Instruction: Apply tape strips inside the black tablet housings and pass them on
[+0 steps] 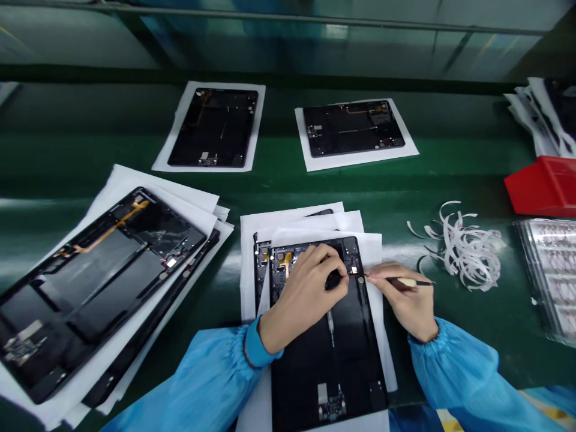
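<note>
An opened black tablet housing lies on white sheets right in front of me, above at least one more housing. My left hand rests over its upper part with curled fingers pressed together near the upper right corner. A small dark patch shows under those fingers; what they hold, if anything, is hidden. From the right, my right hand grips a slim tool with a pale handle, pen-like in shape. Its tip points left, at the housing's right edge close to my left fingertips. A small silvery-white part sits there.
To the left is a stack of housings between white sheets. Two more housings lie farther back. On the right are a heap of white strips, a red bin and clear trays of small parts.
</note>
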